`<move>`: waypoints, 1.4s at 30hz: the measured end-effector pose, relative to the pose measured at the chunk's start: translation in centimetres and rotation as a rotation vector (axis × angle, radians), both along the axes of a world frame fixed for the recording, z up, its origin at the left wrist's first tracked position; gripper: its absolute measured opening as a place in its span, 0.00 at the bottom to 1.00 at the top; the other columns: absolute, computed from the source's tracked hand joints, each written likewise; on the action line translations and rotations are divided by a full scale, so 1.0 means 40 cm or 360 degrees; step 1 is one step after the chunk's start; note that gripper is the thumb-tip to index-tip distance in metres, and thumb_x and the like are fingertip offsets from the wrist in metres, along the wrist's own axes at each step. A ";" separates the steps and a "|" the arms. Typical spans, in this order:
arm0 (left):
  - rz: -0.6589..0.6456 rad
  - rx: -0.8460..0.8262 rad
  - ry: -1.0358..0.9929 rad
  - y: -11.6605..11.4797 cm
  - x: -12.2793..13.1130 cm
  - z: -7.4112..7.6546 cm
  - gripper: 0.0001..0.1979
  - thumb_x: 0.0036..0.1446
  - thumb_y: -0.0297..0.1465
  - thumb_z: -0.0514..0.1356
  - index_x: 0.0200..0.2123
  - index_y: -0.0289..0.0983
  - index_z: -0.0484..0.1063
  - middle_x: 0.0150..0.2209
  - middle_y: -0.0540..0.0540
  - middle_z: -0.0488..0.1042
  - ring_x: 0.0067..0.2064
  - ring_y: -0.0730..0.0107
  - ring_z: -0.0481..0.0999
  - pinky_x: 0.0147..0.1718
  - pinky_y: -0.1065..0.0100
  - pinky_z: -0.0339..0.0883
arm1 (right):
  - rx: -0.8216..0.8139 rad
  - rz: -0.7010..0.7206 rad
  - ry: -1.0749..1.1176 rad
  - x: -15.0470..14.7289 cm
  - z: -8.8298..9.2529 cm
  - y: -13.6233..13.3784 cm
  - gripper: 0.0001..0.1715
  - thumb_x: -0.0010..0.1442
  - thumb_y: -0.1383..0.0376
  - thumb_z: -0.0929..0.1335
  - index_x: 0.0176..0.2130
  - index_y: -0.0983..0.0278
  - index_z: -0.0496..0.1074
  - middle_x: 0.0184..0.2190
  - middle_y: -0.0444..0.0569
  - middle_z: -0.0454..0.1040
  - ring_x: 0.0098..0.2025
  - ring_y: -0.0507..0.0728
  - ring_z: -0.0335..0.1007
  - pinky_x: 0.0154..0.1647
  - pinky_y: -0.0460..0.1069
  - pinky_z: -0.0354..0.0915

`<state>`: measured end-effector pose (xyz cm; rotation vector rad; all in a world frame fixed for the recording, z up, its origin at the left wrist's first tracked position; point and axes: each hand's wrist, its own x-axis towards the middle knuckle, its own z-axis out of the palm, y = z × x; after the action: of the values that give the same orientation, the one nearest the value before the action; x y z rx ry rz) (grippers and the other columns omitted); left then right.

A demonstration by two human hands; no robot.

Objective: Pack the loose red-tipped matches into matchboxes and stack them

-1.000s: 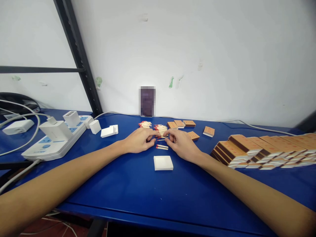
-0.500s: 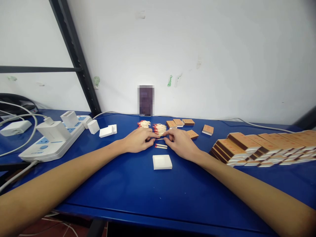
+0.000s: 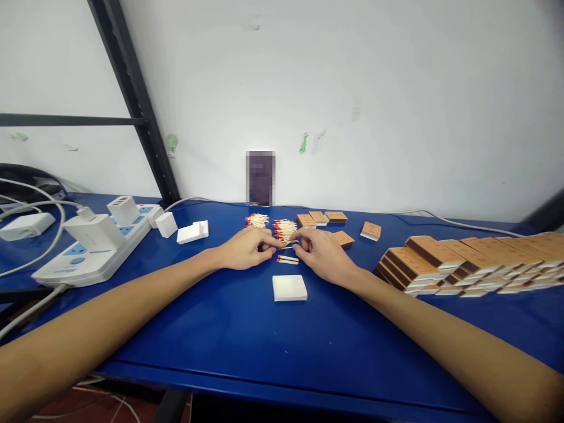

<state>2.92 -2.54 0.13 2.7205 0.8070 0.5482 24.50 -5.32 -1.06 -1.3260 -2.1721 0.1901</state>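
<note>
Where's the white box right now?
In the head view's centre, the white box lies on the blue table, just nearer the camera than the loose matches between the left hand and right hand.

Looks down on a blue desk [image 3: 264,335]. Shows the left hand [image 3: 247,249] and the right hand [image 3: 324,252] meeting, fingertips close together, at the near edge of a pile of matches [image 3: 285,228] with red tips. Leaves unclear any stick held in either grip. Finds two loose matches [image 3: 288,259] just before the fingers, a white box [image 3: 289,288] nearer the body, a smaller pile [image 3: 257,220] behind the left hand, stacked matchboxes [image 3: 462,258] at far right, and a power strip [image 3: 88,252] at far left.
</note>
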 end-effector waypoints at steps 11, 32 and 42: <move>-0.0009 -0.0013 -0.0059 0.000 -0.002 -0.001 0.16 0.56 0.23 0.56 0.44 0.39 0.78 0.29 0.50 0.69 0.27 0.78 0.65 0.28 0.74 0.58 | -0.0039 0.0043 0.0026 0.000 0.003 -0.006 0.08 0.57 0.70 0.65 0.37 0.63 0.74 0.22 0.41 0.65 0.26 0.52 0.60 0.29 0.47 0.53; -0.0026 -0.0161 -0.0118 -0.007 -0.007 0.006 0.17 0.53 0.21 0.56 0.42 0.38 0.80 0.31 0.49 0.70 0.28 0.78 0.66 0.28 0.74 0.59 | -0.0019 0.0061 -0.0031 -0.001 0.004 -0.011 0.08 0.57 0.70 0.65 0.34 0.63 0.75 0.25 0.44 0.68 0.28 0.52 0.61 0.29 0.47 0.54; -0.0002 -0.0141 -0.0124 -0.003 -0.006 0.005 0.11 0.56 0.27 0.60 0.41 0.39 0.79 0.29 0.50 0.70 0.28 0.77 0.65 0.28 0.73 0.59 | -0.0132 0.0072 0.0006 -0.004 0.015 -0.021 0.06 0.55 0.69 0.65 0.30 0.64 0.73 0.25 0.44 0.67 0.27 0.52 0.60 0.28 0.47 0.53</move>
<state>2.68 -2.67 0.35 2.6023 0.7908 0.5994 24.35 -6.16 -0.47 -1.3213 -2.2136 0.3034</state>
